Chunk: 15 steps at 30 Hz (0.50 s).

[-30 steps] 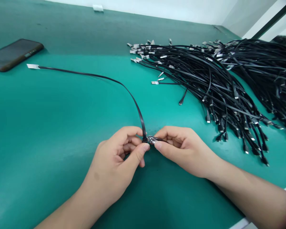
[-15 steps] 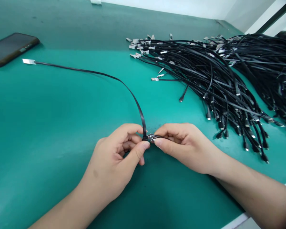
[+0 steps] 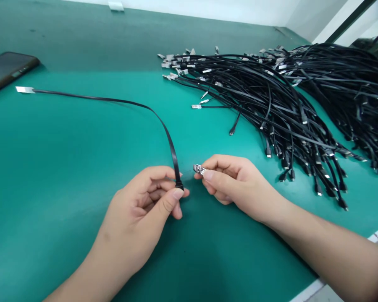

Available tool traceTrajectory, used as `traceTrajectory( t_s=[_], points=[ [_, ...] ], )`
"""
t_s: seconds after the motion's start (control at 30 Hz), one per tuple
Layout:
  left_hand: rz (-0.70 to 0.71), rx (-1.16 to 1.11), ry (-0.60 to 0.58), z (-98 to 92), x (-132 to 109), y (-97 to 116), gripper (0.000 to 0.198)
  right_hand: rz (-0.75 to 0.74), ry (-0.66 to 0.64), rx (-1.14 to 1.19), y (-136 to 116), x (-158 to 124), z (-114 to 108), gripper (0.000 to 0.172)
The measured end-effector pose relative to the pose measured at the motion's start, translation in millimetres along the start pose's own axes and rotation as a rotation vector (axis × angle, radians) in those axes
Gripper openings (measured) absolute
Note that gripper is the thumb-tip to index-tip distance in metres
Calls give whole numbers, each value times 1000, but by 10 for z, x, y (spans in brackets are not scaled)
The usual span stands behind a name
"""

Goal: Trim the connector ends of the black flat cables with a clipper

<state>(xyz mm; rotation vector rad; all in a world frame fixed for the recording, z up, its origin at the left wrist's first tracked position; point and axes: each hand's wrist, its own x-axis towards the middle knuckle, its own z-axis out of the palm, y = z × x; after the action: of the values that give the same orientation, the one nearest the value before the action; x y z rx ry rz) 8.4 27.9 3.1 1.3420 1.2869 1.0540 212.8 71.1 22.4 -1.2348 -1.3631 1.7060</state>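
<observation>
My left hand [image 3: 157, 197] pinches a flat black USB cable [image 3: 170, 144] between thumb and fingers, close to the black plug at its near end. From there the cable curves up and away to the left, where its silver USB plug [image 3: 25, 89] lies on the green table. A little to the right, my right hand [image 3: 233, 178] is closed on what looks like a nail clipper [image 3: 199, 169]. Its shiny metal head sticks out past the thumb and forefinger, and the fingers hide the rest. The clipper and the cable are apart.
A large heap of black USB cables [image 3: 255, 92] covers the right side of the table [image 3: 82, 138], with a second heap [image 3: 349, 84] behind it. At the far left lies a phone [image 3: 9, 69]. A small white piece [image 3: 116, 6] sits at the back edge.
My right hand has drawn the nail clipper away from the cable's near end, opening a gap. My left hand keeps hold of the cable. The whole view has shifted slightly.
</observation>
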Motion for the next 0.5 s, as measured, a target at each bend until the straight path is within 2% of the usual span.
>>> traceTrajectory(
  t_s=[0.23, 0.5],
  points=[
    [0, 12, 10, 5, 9, 10, 13, -9, -47, -26, -5, -13, 30, 22],
    [21, -16, 13, 6, 4, 15, 12, 3, -65, -37, -1, -24, 29, 19]
  ],
)
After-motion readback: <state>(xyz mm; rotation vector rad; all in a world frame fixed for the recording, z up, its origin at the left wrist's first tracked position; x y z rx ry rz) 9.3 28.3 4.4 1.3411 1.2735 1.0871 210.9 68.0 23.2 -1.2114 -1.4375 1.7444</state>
